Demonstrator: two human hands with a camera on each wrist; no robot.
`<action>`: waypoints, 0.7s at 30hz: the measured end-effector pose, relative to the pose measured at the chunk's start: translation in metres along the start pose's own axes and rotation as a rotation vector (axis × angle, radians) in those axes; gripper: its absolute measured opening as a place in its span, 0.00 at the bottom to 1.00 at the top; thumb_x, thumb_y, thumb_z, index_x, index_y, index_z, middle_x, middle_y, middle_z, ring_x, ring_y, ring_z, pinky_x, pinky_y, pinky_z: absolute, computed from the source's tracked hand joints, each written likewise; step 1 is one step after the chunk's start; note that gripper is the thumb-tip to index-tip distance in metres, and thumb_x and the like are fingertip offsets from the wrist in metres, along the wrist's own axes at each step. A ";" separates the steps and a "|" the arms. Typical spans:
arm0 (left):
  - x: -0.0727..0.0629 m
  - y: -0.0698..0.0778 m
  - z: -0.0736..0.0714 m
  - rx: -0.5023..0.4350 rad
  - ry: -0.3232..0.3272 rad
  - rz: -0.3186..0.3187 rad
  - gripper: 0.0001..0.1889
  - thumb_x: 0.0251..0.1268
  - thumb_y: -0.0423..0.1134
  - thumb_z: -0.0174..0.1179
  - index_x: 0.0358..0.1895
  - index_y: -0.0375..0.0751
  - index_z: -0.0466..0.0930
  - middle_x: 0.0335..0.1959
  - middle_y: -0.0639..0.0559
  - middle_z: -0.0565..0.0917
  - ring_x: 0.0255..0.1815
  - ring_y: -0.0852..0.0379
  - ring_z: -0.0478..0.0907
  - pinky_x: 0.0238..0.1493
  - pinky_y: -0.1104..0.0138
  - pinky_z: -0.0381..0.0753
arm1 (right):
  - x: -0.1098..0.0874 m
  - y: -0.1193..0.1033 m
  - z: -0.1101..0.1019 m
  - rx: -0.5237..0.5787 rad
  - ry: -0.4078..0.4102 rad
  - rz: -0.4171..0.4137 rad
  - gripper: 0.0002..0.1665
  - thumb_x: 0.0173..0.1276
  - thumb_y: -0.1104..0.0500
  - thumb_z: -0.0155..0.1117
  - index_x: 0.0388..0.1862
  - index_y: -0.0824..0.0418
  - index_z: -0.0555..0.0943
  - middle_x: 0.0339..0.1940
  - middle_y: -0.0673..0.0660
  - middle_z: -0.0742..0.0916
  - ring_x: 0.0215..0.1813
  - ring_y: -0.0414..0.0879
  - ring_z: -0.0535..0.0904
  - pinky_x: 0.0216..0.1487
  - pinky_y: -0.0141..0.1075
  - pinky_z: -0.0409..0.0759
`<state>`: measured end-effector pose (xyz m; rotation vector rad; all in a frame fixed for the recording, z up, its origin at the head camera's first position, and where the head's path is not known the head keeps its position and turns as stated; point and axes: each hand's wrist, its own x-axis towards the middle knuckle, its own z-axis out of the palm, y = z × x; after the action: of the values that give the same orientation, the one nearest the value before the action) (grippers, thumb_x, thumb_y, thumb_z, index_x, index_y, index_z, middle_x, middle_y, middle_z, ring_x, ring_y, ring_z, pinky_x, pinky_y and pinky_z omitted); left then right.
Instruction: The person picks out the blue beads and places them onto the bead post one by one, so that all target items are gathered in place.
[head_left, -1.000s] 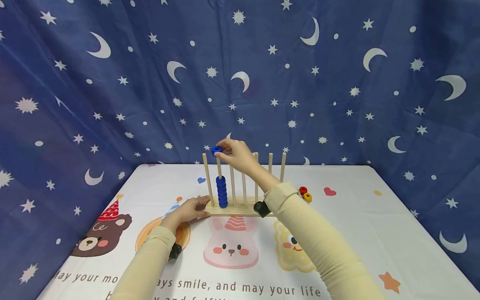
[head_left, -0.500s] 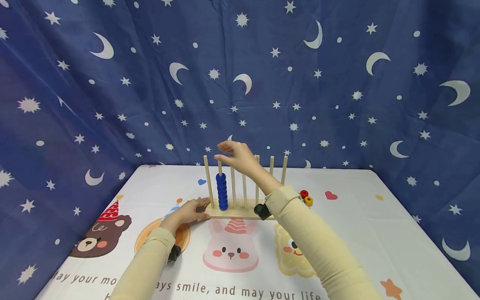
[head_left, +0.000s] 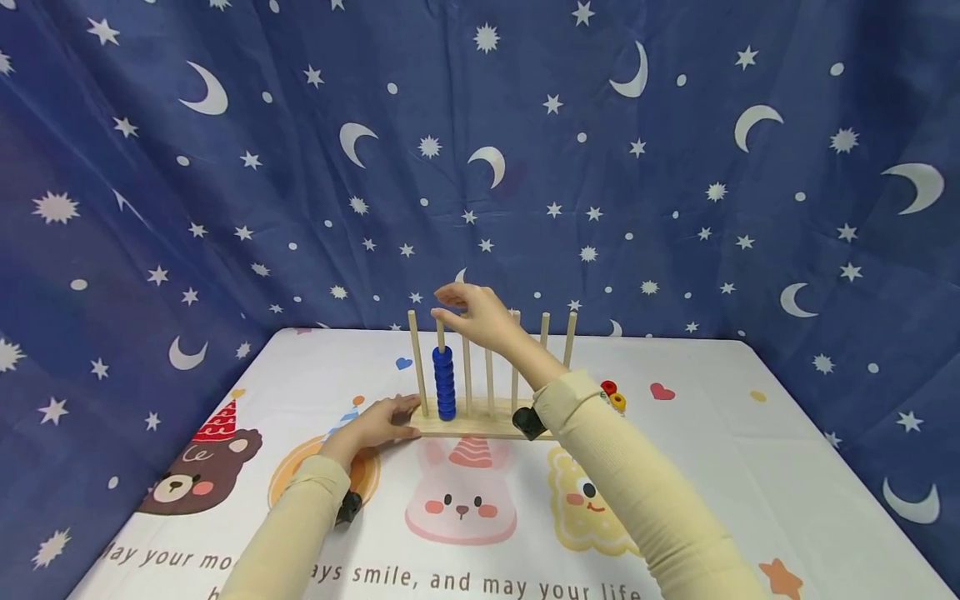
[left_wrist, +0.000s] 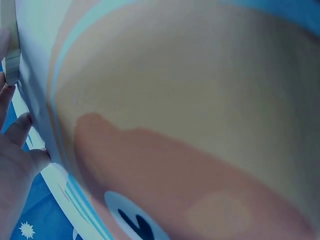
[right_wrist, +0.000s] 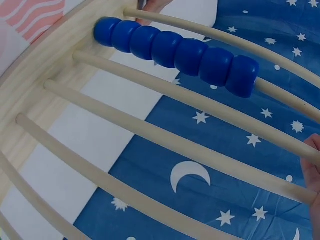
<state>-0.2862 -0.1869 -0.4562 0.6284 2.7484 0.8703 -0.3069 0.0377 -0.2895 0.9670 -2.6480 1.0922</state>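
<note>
A wooden bead rack (head_left: 468,427) with a row of upright pegs stands on the table. Several blue beads (head_left: 444,385) are stacked on its second peg from the left, and bare peg shows above them. My left hand (head_left: 378,423) holds the left end of the base, thumb at the front and fingers toward the back. At the top of the pegs my right hand (head_left: 480,317) hovers with thumb and fingers apart and nothing between them. In the right wrist view the blue beads (right_wrist: 166,50) sit tight together from the base (right_wrist: 45,70) upward; the neighbouring pegs are bare.
Right of the rack lie a red bead (head_left: 609,387) and a yellow bead (head_left: 618,402), partly behind the right sleeve (head_left: 630,475). A printed white cloth (head_left: 712,467) covers the table. A blue curtain (head_left: 480,167) with stars and moons hangs behind it.
A second ago my right hand pinched a blue bead at the second peg's top. It let go, and the bead dropped onto the stack, now one taller. The left hand stayed still.
</note>
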 end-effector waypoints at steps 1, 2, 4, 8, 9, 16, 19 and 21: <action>0.000 0.000 0.001 -0.002 -0.005 -0.007 0.34 0.58 0.41 0.65 0.65 0.30 0.66 0.67 0.33 0.66 0.71 0.30 0.55 0.71 0.42 0.53 | -0.001 0.000 0.000 -0.001 -0.009 0.002 0.24 0.70 0.53 0.58 0.60 0.65 0.74 0.59 0.61 0.81 0.62 0.51 0.76 0.63 0.37 0.75; -0.001 0.000 0.001 -0.001 -0.007 -0.011 0.34 0.58 0.41 0.65 0.65 0.30 0.66 0.67 0.33 0.66 0.71 0.30 0.55 0.71 0.42 0.53 | -0.001 0.000 0.000 -0.003 -0.016 0.000 0.24 0.70 0.53 0.58 0.60 0.65 0.74 0.59 0.61 0.81 0.62 0.51 0.76 0.64 0.37 0.75; 0.000 0.001 0.002 0.007 -0.005 -0.009 0.34 0.57 0.41 0.65 0.65 0.30 0.66 0.67 0.33 0.66 0.70 0.30 0.55 0.71 0.42 0.54 | -0.001 0.000 0.000 -0.007 -0.017 -0.006 0.24 0.70 0.54 0.57 0.60 0.65 0.74 0.59 0.61 0.81 0.62 0.51 0.76 0.64 0.38 0.75; 0.003 0.003 0.001 -0.001 0.009 -0.001 0.34 0.58 0.41 0.65 0.66 0.30 0.65 0.67 0.33 0.65 0.71 0.30 0.54 0.71 0.42 0.53 | 0.001 0.000 -0.003 -0.009 0.008 -0.010 0.23 0.70 0.55 0.58 0.59 0.65 0.75 0.58 0.62 0.81 0.61 0.51 0.77 0.64 0.39 0.75; 0.004 0.003 0.000 0.003 0.011 0.002 0.34 0.58 0.41 0.65 0.66 0.30 0.65 0.68 0.32 0.65 0.71 0.30 0.54 0.71 0.42 0.53 | 0.002 0.000 -0.004 -0.009 0.010 -0.009 0.23 0.69 0.55 0.58 0.59 0.65 0.75 0.58 0.61 0.81 0.62 0.51 0.77 0.64 0.39 0.75; 0.003 0.003 -0.002 -0.015 0.010 0.001 0.34 0.58 0.40 0.65 0.66 0.29 0.65 0.68 0.32 0.65 0.71 0.29 0.53 0.72 0.42 0.51 | 0.002 0.002 -0.006 0.025 -0.008 -0.032 0.23 0.70 0.55 0.57 0.59 0.65 0.75 0.59 0.62 0.80 0.61 0.52 0.77 0.63 0.38 0.76; 0.002 0.002 -0.001 -0.004 0.009 0.014 0.34 0.58 0.40 0.65 0.65 0.28 0.65 0.67 0.31 0.65 0.71 0.29 0.54 0.72 0.42 0.52 | -0.002 0.004 -0.008 0.062 -0.015 -0.057 0.23 0.70 0.56 0.57 0.59 0.66 0.74 0.59 0.63 0.80 0.61 0.52 0.77 0.64 0.39 0.75; 0.001 0.002 0.000 -0.010 0.012 0.018 0.33 0.57 0.39 0.65 0.65 0.28 0.66 0.67 0.31 0.65 0.71 0.29 0.54 0.72 0.43 0.52 | -0.005 0.005 -0.009 0.081 -0.014 -0.085 0.23 0.70 0.56 0.57 0.60 0.66 0.74 0.60 0.62 0.80 0.62 0.53 0.76 0.66 0.40 0.73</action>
<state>-0.2865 -0.1851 -0.4554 0.6494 2.7515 0.8939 -0.3071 0.0493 -0.2880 1.0960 -2.5653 1.1858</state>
